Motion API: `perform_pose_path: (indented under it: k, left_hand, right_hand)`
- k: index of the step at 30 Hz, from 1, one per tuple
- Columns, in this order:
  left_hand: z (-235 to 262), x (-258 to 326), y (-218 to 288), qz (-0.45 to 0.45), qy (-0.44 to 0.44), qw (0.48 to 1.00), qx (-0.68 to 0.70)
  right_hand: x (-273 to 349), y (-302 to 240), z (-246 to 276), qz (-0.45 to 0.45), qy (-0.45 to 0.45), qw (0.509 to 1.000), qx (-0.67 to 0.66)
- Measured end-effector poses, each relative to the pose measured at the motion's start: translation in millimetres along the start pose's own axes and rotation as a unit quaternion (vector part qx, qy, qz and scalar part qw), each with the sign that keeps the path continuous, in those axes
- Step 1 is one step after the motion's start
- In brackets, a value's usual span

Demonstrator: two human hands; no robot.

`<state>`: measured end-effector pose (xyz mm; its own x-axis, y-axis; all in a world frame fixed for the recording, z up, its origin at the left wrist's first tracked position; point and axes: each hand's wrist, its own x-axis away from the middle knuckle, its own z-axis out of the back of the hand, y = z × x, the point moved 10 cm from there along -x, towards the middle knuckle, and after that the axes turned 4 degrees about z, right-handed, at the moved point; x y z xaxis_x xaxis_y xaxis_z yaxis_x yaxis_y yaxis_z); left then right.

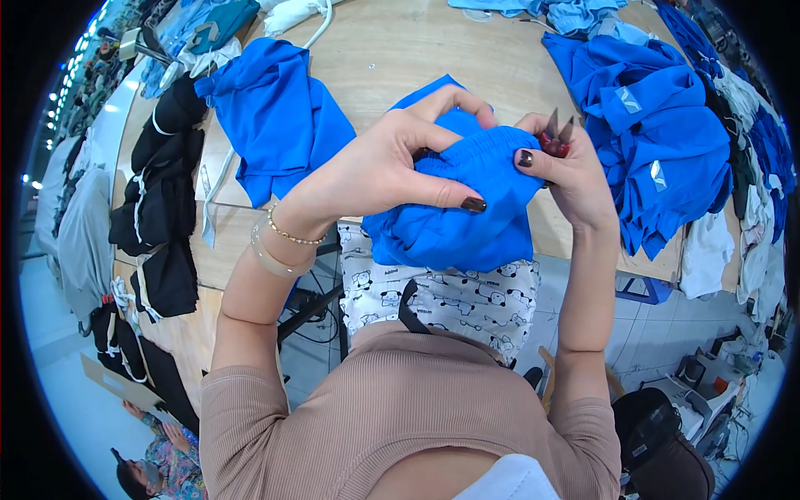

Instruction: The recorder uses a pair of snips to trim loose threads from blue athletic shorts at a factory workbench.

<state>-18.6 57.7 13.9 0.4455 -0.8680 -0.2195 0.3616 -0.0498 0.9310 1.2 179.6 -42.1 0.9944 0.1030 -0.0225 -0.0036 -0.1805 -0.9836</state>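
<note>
Between my two hands a blue garment [492, 179] with a gathered elastic waistband is held above the table's near edge. My left hand [408, 158] grips it from the left, thumb on top and fingers curled behind the cloth. On the right, my right hand [571, 171] pinches the waistband with the thumb over it. That same hand also keeps a small pair of red-handled thread snips [557, 140], blades pointing up and away. The garment's lower part hangs toward my lap.
Another blue garment [279, 117] lies on the wooden table [392, 50] to the left. Dark rolled bundles [162, 204] tied with white strips line the left edge. A heap of blue garments [658, 133] is at right. A person [158, 462] is at lower left.
</note>
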Motion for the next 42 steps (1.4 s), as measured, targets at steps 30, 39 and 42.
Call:
perform_pose_path:
  k: [30,39,42]
  left_hand:
    - [2.6,6.8,-22.0,0.053,0.077,0.995,0.025]
    - [4.5,8.3,-19.7,0.032,0.091,0.995,-0.006]
    - [4.3,9.2,-20.3,0.036,0.095,0.995,-0.011]
  right_hand:
    - [68.2,-22.4,-34.7,-0.026,0.128,0.982,0.139]
    - [66.2,-14.8,-35.8,-0.022,0.126,0.985,0.118]
    - [66.0,-15.5,-36.2,-0.005,0.128,0.983,0.130]
